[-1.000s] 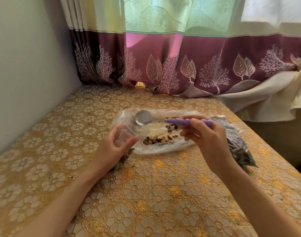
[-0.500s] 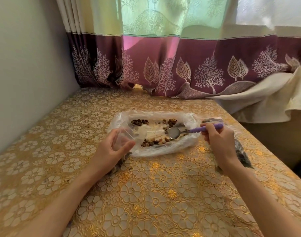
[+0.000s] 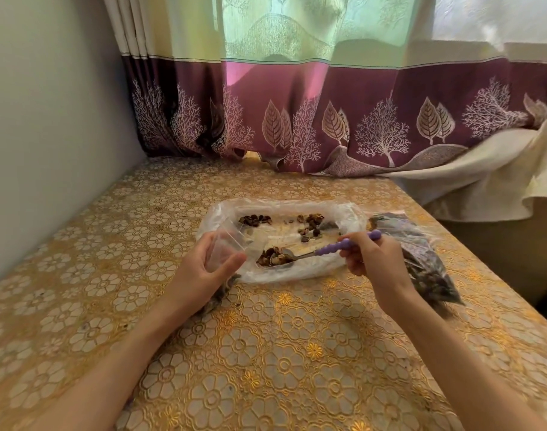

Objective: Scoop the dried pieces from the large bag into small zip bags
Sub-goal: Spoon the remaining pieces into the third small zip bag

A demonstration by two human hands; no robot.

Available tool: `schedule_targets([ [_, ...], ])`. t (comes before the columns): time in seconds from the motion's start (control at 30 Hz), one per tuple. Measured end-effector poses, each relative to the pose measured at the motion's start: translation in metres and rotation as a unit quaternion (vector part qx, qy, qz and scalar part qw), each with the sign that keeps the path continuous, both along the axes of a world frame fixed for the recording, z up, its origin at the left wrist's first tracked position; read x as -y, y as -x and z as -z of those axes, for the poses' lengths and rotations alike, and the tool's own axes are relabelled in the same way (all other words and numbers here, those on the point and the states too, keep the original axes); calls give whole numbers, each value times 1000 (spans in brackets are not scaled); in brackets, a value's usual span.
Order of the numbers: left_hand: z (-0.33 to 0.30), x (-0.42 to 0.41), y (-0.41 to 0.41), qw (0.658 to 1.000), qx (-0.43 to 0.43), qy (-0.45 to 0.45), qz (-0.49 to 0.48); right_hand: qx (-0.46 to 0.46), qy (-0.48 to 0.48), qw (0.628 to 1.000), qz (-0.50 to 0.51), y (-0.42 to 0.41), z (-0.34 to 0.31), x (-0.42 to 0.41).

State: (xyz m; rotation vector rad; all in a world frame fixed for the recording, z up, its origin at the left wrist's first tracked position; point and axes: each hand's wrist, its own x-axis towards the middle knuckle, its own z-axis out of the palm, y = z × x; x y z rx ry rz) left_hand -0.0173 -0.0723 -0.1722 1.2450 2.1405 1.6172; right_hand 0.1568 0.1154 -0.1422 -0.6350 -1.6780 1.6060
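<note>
On the left, the left hand (image 3: 203, 269) holds a small clear zip bag (image 3: 227, 248) upright, fingers and thumb curled round its sides so the mouth gapes toward the large bag. Dark pieces show in the bag's lower part under the palm, so it looks partly filled. If that grip slackens, I judge the thin film would fold shut or tip, and the contents would spill onto the gold floral tablecloth (image 3: 266, 368).

In the middle, the large clear bag (image 3: 284, 241) lies flat and open, with only a few clumps of dried pieces (image 3: 273, 258) left in it, one by the near edge and others toward the far side. The spoon (image 3: 325, 251) has its metal bowl dug into the near clump. A heaped spoonful could shed pieces on its way to the narrow mouth, and scraping may drag the loose plastic along.

On the right, the right hand (image 3: 371, 259) pinches the purple handle between thumb and curled fingers. Behind it lies a filled bag of dark pieces (image 3: 421, 262) near the table edge; a careless wrist might nudge it off.
</note>
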Motion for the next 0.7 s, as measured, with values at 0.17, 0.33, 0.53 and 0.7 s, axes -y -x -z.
schedule_targets([
  [0.17, -1, -1, -1, 1000, 6, -17, -5, -2, 61, 998, 23, 1, 1, -2],
  [0.33, -1, -1, -2, 1000, 2, -19, 2, -25, 125, 991, 28, -1, 0, -6],
  [0.53, -3, -1, -3, 1000, 5, -27, 5, -86, 122, 989, 17, 2, -17, -8],
  [0.7, -5, 0, -5, 999, 20, -31, 0, -115, 90, 989, -19, 12, -44, -2],
])
